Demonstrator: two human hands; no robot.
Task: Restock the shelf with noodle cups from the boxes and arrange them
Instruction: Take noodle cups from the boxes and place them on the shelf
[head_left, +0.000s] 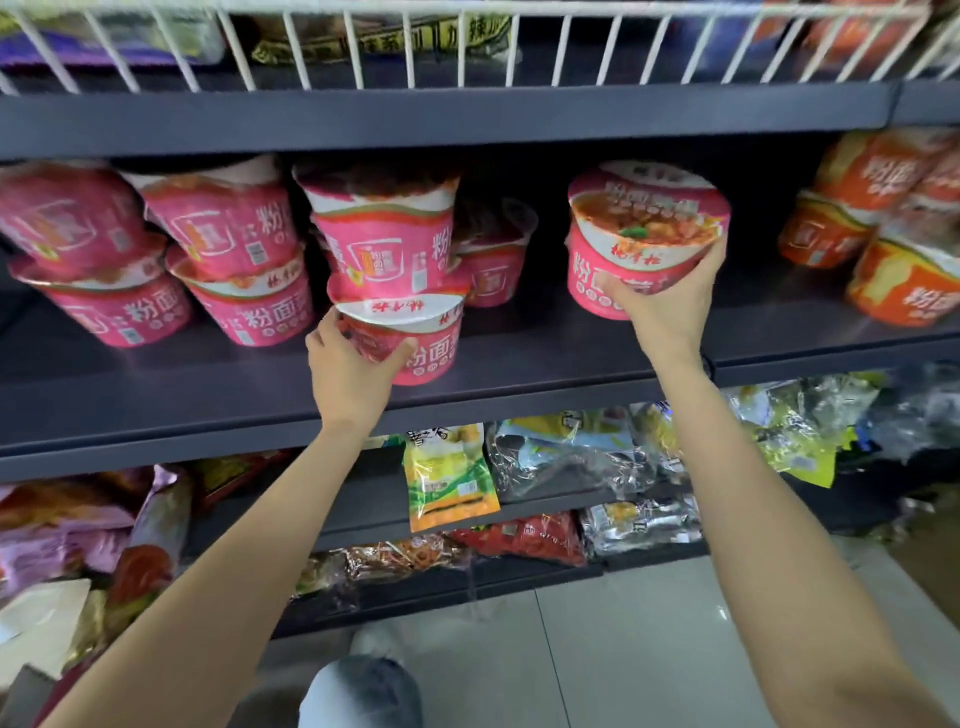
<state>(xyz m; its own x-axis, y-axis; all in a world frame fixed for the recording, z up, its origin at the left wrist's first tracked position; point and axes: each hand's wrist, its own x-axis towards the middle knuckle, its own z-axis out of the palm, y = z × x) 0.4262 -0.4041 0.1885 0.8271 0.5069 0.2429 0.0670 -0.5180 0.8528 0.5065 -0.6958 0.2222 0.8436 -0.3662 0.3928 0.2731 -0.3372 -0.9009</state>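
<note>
My left hand grips a pink noodle cup that stands on the dark shelf, with another pink cup stacked on top of it. My right hand holds a second pink noodle cup from below, tilted toward me, just above the shelf's bare right part. Stacked pink cups fill the shelf's left side. One more pink cup sits behind, deeper on the shelf.
Orange noodle cups are stacked at the shelf's right end. A white wire rack hangs above. Snack bags fill the lower shelves. My knee and pale floor tiles lie below.
</note>
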